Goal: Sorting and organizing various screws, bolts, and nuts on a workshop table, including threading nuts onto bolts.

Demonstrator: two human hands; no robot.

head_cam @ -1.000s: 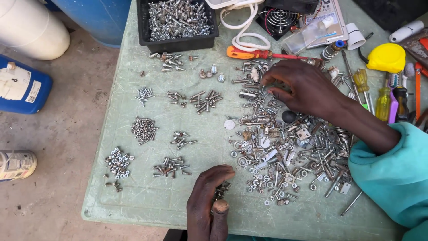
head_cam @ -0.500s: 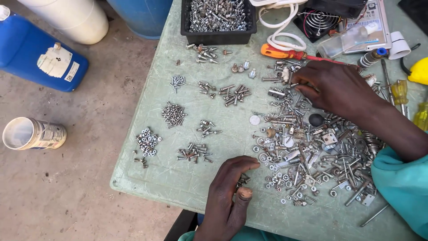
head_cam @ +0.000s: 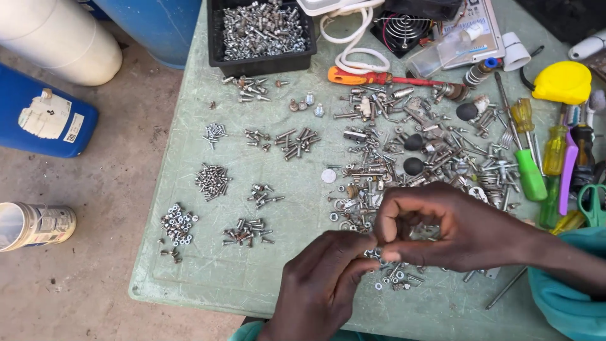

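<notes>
1. Over the green table's (head_cam: 189, 158) near edge: left hand (head_cam: 322, 284) and right hand (head_cam: 442, 230), fingertips meeting, pinching a small fastener; its axis is hidden.
2. Beneath: mixed hardware heap (head_cam: 410, 158).
3. Left: sorted screw piles (head_cam: 213, 180).
4. Step judged: sorting; placement calls for matching a pile.

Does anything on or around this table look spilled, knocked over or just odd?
A metal can lies on its side on the floor left of the green table, as if tipped over. On the table, the big unsorted heap of screws and washers sprawls under both hands, right hand and left hand, unlike the small sorted piles beside it.
</notes>
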